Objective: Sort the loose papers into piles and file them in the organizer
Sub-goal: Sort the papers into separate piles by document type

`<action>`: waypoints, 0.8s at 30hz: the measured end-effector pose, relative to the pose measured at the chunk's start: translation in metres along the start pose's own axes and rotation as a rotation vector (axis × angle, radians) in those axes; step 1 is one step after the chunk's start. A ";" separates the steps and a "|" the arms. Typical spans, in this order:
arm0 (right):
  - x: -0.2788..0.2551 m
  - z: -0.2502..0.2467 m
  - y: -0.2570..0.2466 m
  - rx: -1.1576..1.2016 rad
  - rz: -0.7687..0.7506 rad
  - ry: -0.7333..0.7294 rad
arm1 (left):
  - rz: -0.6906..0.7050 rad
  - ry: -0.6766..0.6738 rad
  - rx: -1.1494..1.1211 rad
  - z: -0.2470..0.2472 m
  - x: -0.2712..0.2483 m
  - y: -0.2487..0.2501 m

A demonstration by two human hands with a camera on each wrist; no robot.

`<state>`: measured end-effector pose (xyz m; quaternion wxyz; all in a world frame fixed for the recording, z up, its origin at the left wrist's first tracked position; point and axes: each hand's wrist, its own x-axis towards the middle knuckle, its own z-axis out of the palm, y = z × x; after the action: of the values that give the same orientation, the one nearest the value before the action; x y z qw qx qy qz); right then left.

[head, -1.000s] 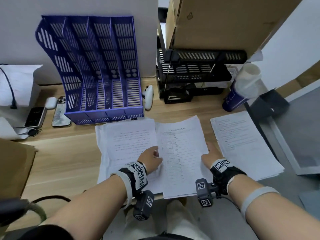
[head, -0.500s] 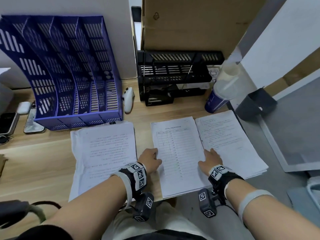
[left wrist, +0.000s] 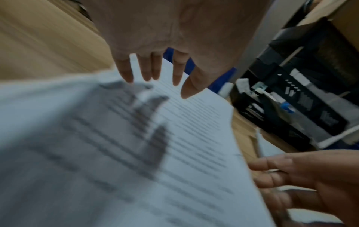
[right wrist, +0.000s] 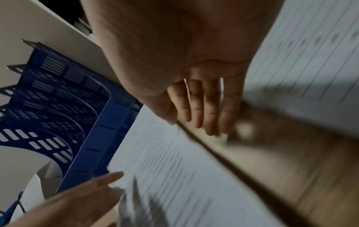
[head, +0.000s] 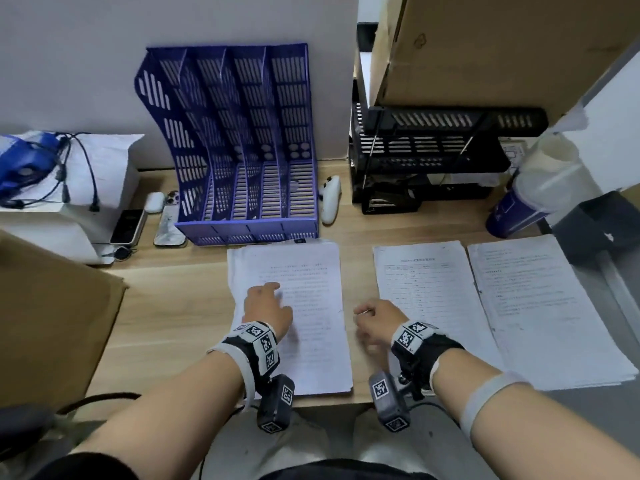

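- Both hands had shifted since half a second before: then they framed the middle pile, the left hand at its left edge and the right hand at its right edge; now the left hand [head: 268, 308] lay over the left pile [head: 304, 306] and the right hand [head: 377, 318] hung over the bare strip of desk [head: 166, 306] between the left and middle piles.
- Left hand: fingers straight and spread, palm down on or just above the printed sheet, gripping nothing; the wrist view was too blurred to tell whether it touched.
- Right hand: fingers loosely extended toward 9 o'clock, relaxed and empty, just beside the right edge of the left pile.
- Papers lay in three flat piles along the near edge of the desk: the left pile at 12 o'clock from the person, the middle pile [head: 426, 299] with a ruled table at 1 o'clock, and the right pile [head: 540, 306] at 2 o'clock, its edge touching the middle one.
- Blue organizer [head: 249, 150] stood upright at 11 o'clock against the wall, its front just beyond the top of the left pile, slots holding no papers.
- Black tray rack [head: 433, 157] sat at 1 o'clock behind the middle pile, and a white controller [head: 330, 199] lay between it and the organizer.
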<state>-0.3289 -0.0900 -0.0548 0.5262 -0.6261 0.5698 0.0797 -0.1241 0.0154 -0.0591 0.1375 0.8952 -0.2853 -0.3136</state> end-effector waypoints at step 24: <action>-0.020 0.043 -0.007 -0.183 0.057 0.188 | 0.041 -0.214 0.236 -0.034 0.018 -0.061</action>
<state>-0.3084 -0.0467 -0.0550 0.4087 -0.6597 0.6246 0.0873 -0.0649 0.0554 -0.0671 0.0065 0.8606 -0.3514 -0.3686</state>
